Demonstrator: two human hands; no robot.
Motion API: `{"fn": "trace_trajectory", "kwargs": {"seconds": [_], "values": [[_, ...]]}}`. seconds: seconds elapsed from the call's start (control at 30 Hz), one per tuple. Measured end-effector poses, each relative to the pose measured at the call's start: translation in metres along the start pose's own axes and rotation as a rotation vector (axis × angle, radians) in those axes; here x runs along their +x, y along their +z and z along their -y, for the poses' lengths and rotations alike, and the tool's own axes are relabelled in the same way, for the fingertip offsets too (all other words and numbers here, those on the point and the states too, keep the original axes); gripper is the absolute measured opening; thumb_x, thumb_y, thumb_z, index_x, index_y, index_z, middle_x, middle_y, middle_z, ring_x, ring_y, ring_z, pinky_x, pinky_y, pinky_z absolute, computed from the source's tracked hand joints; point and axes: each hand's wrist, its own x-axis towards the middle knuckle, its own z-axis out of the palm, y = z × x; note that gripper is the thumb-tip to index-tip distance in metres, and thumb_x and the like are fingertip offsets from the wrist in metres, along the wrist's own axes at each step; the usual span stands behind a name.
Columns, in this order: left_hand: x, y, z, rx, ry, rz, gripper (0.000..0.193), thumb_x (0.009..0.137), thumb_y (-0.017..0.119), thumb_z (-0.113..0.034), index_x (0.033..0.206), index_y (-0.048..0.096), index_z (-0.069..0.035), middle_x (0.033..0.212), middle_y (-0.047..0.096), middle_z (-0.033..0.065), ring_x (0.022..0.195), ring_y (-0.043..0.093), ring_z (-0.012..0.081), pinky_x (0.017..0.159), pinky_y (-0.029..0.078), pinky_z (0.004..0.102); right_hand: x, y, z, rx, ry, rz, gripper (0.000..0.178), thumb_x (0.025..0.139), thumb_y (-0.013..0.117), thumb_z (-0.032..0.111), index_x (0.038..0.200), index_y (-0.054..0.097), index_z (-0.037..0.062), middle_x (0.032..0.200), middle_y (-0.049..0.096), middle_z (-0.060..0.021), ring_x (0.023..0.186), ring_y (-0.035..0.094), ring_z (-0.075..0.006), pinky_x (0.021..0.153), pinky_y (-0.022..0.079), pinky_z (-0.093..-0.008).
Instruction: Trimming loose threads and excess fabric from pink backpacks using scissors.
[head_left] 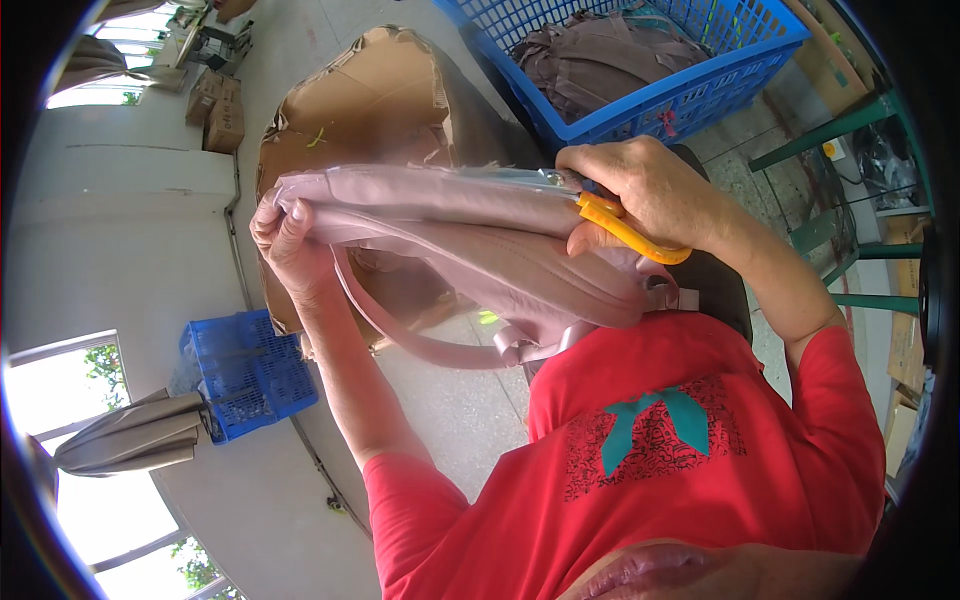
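Note:
A dusty-pink backpack (480, 260) is stretched sideways in front of me, its strap hanging below. My left hand (288, 238) pinches the bag's left end between thumb and fingers. At its right end, my right hand (645, 190) is closed on a pair of scissors with a yellow-orange handle (640, 235). The scissors' blades are mostly hidden near the fingers. Along the bag's upper edge runs a strip of clear plastic (500, 175), with loose threads beside it.
Behind the bag stands a large open cardboard box (350, 90). A blue plastic crate (600, 125) at the far right holds brown bags (600, 60). Another blue crate (250, 375) is by the left wall. Green metal legs (830, 130) stand at the right.

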Motion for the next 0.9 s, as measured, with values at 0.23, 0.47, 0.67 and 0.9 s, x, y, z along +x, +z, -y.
{"fn": "trace_trajectory", "kwargs": {"seconds": [0.23, 0.47, 0.67, 0.9], "values": [[-0.001, 0.008, 0.0, 0.02, -0.012, -0.051, 0.017, 0.074, 0.066, -0.006, 0.089, 0.062, -0.001, 0.085, 0.064, 0.0095, 0.078, 0.06, 0.0172, 0.077, 0.048, 0.0296, 0.002, 0.003, 0.002, -0.039, -0.014, -0.071, 0.07, 0.057, 0.077, 0.04, 0.104, 0.05, -0.0031, 0.086, 0.059, -0.0173, 0.075, 0.059, -0.0331, 0.065, 0.048, -0.0367], [-0.003, 0.015, 0.003, 0.022, -0.031, -0.14, 0.019, 0.072, 0.068, -0.007, 0.088, 0.062, 0.001, 0.083, 0.064, 0.0095, 0.075, 0.06, 0.0166, 0.076, 0.048, 0.0287, 0.015, -0.004, 0.009, -0.054, 0.026, 0.03, 0.071, 0.057, 0.076, 0.042, 0.105, 0.05, -0.0035, 0.084, 0.058, -0.0173, 0.073, 0.058, -0.0341, 0.064, 0.047, -0.0363], [-0.005, 0.014, 0.003, 0.008, -0.043, -0.147, 0.02, 0.071, 0.068, -0.008, 0.088, 0.062, 0.001, 0.083, 0.064, 0.0107, 0.077, 0.06, 0.0174, 0.077, 0.047, 0.03, 0.016, -0.002, 0.008, -0.01, 0.063, 0.098, 0.07, 0.058, 0.076, 0.042, 0.103, 0.05, -0.0044, 0.079, 0.058, -0.017, 0.068, 0.058, -0.0329, 0.062, 0.047, -0.0346], [0.001, 0.022, 0.001, 0.055, -0.045, -0.084, 0.027, 0.064, 0.072, -0.006, 0.089, 0.065, 0.001, 0.082, 0.062, 0.0079, 0.077, 0.057, 0.0164, 0.075, 0.043, 0.0274, 0.027, 0.003, 0.01, -0.066, -0.12, -0.058, 0.065, 0.06, 0.076, 0.039, 0.1, 0.051, -0.0045, 0.071, 0.057, -0.0146, 0.061, 0.057, -0.0293, 0.056, 0.046, -0.032]]}}
